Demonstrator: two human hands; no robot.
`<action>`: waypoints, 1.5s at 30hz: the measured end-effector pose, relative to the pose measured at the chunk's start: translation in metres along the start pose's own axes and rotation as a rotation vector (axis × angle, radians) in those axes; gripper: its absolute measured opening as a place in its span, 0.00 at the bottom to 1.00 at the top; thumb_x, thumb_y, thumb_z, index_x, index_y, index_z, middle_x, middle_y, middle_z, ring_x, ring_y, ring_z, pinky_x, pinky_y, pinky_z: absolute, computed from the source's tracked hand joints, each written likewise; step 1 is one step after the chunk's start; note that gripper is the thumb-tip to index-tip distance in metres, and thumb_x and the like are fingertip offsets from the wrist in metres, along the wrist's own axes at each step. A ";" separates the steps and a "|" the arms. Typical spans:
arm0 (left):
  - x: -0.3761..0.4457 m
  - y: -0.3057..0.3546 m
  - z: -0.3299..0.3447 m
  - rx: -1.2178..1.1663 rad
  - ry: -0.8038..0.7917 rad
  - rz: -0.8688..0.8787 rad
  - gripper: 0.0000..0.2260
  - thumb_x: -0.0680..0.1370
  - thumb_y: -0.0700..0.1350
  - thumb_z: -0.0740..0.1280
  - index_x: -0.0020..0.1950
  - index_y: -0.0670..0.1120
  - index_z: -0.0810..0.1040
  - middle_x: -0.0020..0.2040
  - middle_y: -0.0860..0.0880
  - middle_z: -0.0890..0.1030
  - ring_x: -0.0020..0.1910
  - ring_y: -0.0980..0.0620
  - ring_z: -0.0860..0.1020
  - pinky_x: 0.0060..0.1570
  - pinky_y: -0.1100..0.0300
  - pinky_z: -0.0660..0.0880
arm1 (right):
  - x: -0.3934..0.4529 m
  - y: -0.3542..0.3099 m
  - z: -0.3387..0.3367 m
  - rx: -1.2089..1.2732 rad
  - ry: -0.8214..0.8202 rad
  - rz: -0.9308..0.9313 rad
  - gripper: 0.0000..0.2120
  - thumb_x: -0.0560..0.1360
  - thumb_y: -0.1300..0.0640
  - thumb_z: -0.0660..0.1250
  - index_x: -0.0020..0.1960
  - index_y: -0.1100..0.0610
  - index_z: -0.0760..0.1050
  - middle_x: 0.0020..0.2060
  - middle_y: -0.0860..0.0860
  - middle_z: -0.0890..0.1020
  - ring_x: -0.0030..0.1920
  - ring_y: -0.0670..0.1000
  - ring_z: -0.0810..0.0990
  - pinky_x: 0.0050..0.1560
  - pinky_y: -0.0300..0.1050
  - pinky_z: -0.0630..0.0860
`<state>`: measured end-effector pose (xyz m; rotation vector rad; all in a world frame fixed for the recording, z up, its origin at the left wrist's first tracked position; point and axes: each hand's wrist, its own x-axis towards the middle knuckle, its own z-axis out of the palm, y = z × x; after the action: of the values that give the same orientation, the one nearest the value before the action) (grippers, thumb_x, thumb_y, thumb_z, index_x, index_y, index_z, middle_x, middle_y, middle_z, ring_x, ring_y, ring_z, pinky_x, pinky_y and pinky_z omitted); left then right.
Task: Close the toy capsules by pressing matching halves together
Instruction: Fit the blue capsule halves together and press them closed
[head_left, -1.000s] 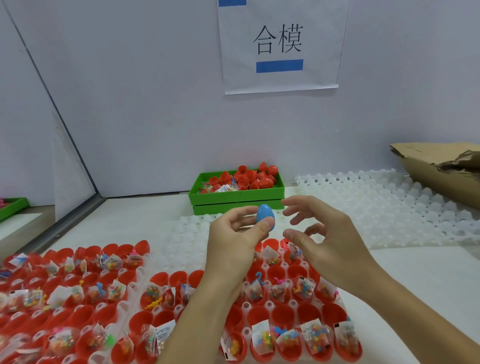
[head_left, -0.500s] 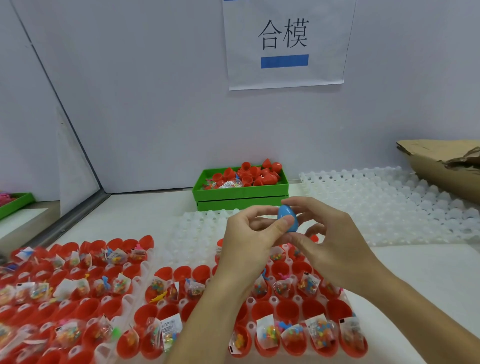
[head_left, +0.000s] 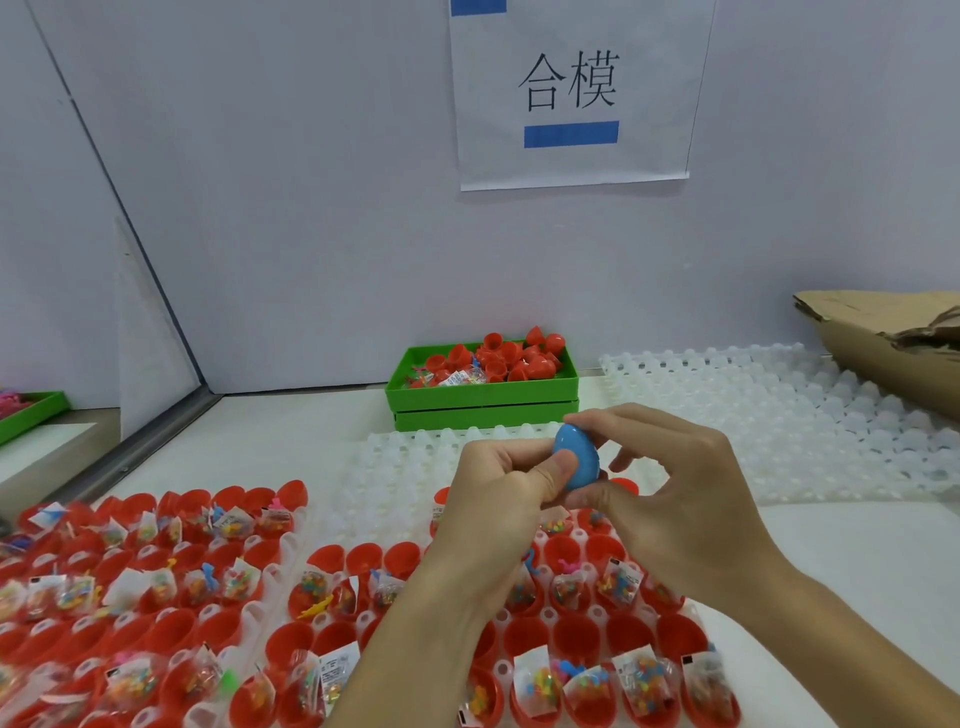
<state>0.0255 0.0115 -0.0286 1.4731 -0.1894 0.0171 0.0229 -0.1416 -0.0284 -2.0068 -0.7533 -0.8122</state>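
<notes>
A white table (head_left: 831, 571) carries several moulded white trays (head_left: 753, 405), and the near ones hold rows of open red capsule halves (head_left: 332, 639), many with small bagged toys (head_left: 540, 680) inside. At the back stands a green bin (head_left: 483, 400) heaped with loose red halves (head_left: 514, 353), and a torn cardboard box (head_left: 883, 338) sits at the far right. Above the near tray both hands meet on a blue capsule (head_left: 576, 457) held in the air: the left hand (head_left: 493, 509) grips it with the thumb across its near side, and the right hand (head_left: 675, 493) pinches it between a top finger and the thumb beneath. No seam shows, so whether it has fully snapped shut cannot be told. It looks light, smooth, hard plastic, likely slippery at the rounded ends and stiff enough to take a firm squeeze; gripping each half around its widest part and pressing straight along the long axis should seat the rims without skewing.
</notes>
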 end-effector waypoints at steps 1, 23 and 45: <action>0.000 0.001 0.001 -0.004 0.001 0.011 0.07 0.79 0.38 0.66 0.51 0.43 0.85 0.44 0.44 0.86 0.48 0.47 0.85 0.54 0.52 0.80 | 0.001 -0.001 -0.001 -0.011 0.001 -0.011 0.23 0.63 0.65 0.81 0.56 0.56 0.82 0.47 0.40 0.82 0.49 0.41 0.79 0.44 0.34 0.78; -0.004 0.008 0.008 0.199 0.135 0.121 0.14 0.66 0.50 0.78 0.49 0.52 0.82 0.43 0.57 0.86 0.44 0.59 0.84 0.40 0.70 0.78 | 0.008 0.005 -0.014 0.416 -0.043 0.263 0.11 0.70 0.62 0.74 0.52 0.55 0.81 0.47 0.45 0.86 0.49 0.46 0.85 0.49 0.39 0.82; -0.004 0.004 0.009 0.584 0.234 0.478 0.12 0.66 0.28 0.76 0.43 0.42 0.85 0.37 0.55 0.79 0.39 0.60 0.79 0.38 0.73 0.76 | 0.005 0.000 -0.007 0.142 -0.016 0.331 0.17 0.68 0.71 0.75 0.51 0.53 0.84 0.41 0.37 0.84 0.44 0.35 0.83 0.47 0.26 0.76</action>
<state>0.0202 0.0035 -0.0240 1.9559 -0.3629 0.6774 0.0246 -0.1463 -0.0216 -1.9422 -0.4551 -0.5346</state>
